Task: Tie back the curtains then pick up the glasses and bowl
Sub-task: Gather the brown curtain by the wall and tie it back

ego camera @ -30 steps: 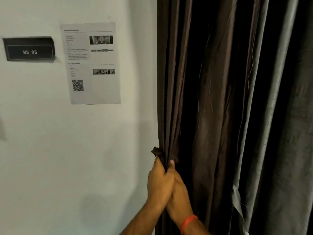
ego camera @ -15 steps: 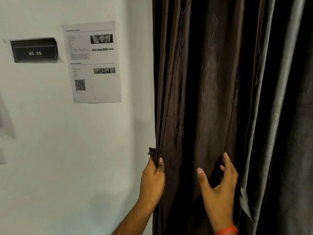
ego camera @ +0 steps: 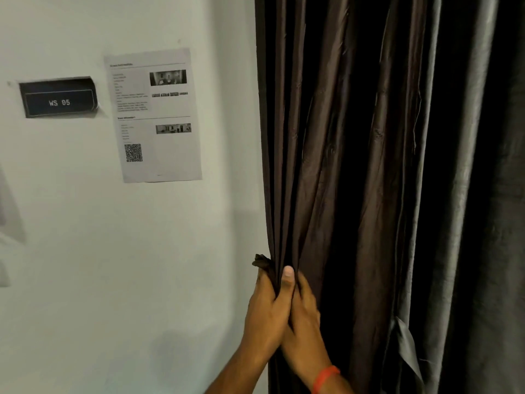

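Curtain [ego camera: 355, 166] right, wall [ego camera: 113, 265] left.
A plate [ego camera: 59, 98] hangs left of a sheet [ego camera: 154, 115] on the wall. Both hands meet at the curtain's left edge, left hand [ego camera: 265, 311] just left of right hand [ego camera: 302, 322].

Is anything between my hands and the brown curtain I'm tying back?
Nothing visible. The left hand already grips the gathered edge of the brown curtain, with the right hand pressed beside it against the folds. No tieback or hook is in view.

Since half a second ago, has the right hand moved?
Yes. The right hand has gone left, toward the white wall, and joined the left hand on the brown curtain.
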